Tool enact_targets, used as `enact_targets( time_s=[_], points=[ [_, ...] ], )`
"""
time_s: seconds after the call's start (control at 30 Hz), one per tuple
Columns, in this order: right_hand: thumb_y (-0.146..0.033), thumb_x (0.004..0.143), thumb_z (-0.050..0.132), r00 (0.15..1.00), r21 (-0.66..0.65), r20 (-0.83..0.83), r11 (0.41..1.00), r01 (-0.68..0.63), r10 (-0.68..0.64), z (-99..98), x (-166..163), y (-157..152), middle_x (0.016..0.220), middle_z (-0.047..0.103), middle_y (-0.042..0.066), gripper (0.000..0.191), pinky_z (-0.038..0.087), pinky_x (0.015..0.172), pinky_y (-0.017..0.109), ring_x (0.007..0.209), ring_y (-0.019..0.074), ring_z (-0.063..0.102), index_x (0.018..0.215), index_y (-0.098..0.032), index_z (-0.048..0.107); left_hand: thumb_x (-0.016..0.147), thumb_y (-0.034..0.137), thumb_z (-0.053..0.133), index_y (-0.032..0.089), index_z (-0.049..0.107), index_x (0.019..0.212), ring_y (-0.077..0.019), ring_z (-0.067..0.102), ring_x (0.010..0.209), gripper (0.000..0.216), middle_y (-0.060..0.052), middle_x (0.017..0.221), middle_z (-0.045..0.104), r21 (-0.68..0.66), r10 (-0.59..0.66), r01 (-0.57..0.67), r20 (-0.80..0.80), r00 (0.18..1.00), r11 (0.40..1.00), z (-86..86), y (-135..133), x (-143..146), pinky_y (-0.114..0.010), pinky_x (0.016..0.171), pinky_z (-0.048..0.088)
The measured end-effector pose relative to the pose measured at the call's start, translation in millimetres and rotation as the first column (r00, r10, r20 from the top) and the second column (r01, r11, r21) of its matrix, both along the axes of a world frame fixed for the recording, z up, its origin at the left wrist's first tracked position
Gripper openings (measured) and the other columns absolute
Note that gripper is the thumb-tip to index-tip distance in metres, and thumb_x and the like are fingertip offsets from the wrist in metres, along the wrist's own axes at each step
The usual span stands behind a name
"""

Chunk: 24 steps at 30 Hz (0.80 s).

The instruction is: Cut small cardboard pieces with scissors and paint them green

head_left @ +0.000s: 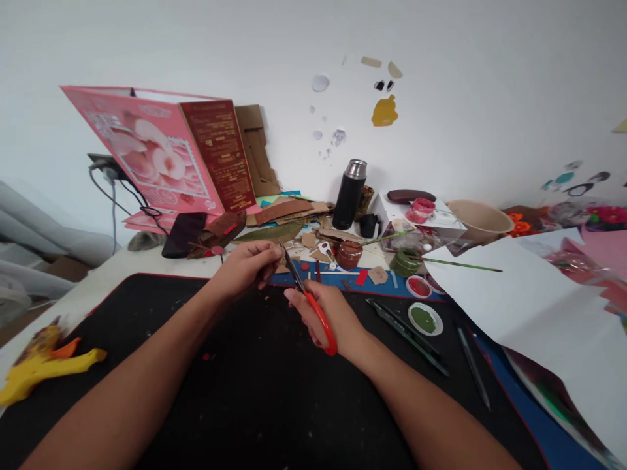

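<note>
My right hand (pixel 333 313) is closed on a pair of scissors (pixel 322 318) with red-orange handles, its fingers through the loops. The dark blades point up and to the left, their tips beside the fingertips of my left hand (pixel 255 261). That left hand is pinched, thumb against fingers, above the far part of the black mat (pixel 274 391). Whatever sits in the pinch is too small to make out. Just beyond both hands lie small scraps of cardboard (pixel 378 275) and a red scrap (pixel 362 277).
At the back left stands a pink box (pixel 161 150), a phone (pixel 185 235) before it. A black thermos (pixel 349 196), a brown paint jar (pixel 349 254) and a green one (pixel 405 262) stand behind my hands. Craft knives (pixel 406 333) lie right; a yellow object (pixel 49 365) lies left.
</note>
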State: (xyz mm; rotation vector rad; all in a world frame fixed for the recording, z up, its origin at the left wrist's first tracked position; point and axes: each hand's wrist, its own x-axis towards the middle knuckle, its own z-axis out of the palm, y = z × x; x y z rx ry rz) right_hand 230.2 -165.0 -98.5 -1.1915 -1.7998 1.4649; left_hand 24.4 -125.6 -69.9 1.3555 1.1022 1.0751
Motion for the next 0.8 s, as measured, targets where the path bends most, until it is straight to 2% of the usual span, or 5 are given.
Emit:
enact_targets(
  time_s=[0.13,0.23,0.5,0.8],
  points=[
    [-0.057,0.101,0.061,1.000,0.021,-0.004,1.000,-0.010,0.010,1.5,-3,-5,0.047,0.047,-0.007,0.041,0.035,0.037,0.022,0.035,0.0116,0.048,0.078,-0.024,0.051,0.080,0.045,0.079,0.019,0.056,0.062,-0.0072,0.039,0.037,0.039,0.006,0.046,0.047,-0.011,0.043,-0.042,0.101,0.994,0.999,-0.4,3,-4,-0.020,0.035,0.029],
    [-0.059,0.100,0.061,0.999,0.027,-0.039,1.000,0.008,-0.007,-2.9,-3,-3,0.047,0.047,-0.007,0.043,0.034,0.036,0.022,0.035,0.0116,0.048,0.078,-0.024,0.051,0.083,0.046,0.077,0.019,0.055,0.061,-0.0073,0.040,0.038,0.041,0.005,0.046,0.048,0.004,-0.001,0.000,0.075,0.997,1.000,0.2,3,-6,-0.020,0.036,0.030],
    [-0.073,0.095,0.061,0.985,-0.068,-0.166,0.997,0.032,-0.043,-11.7,1,5,0.048,0.048,-0.009,0.050,0.038,0.034,0.021,0.033,0.0111,0.048,0.088,-0.024,0.056,0.091,0.044,0.070,0.019,0.055,0.062,-0.0072,0.042,0.037,0.041,0.005,0.047,0.051,0.037,-0.044,0.045,-0.016,0.999,0.998,-0.6,0,-8,-0.020,0.039,0.030],
    [-0.086,0.086,0.059,0.959,-0.164,-0.284,0.986,-0.033,-0.015,-9.7,-2,6,0.055,0.065,-0.002,0.068,0.052,0.046,0.023,0.044,0.0157,0.064,0.101,-0.020,0.061,0.093,0.045,0.068,0.019,0.053,0.063,-0.0083,0.044,0.040,0.043,0.005,0.048,0.050,0.063,-0.091,0.092,-0.020,0.996,0.994,-0.6,-1,-6,-0.022,0.041,0.034]
  ],
)
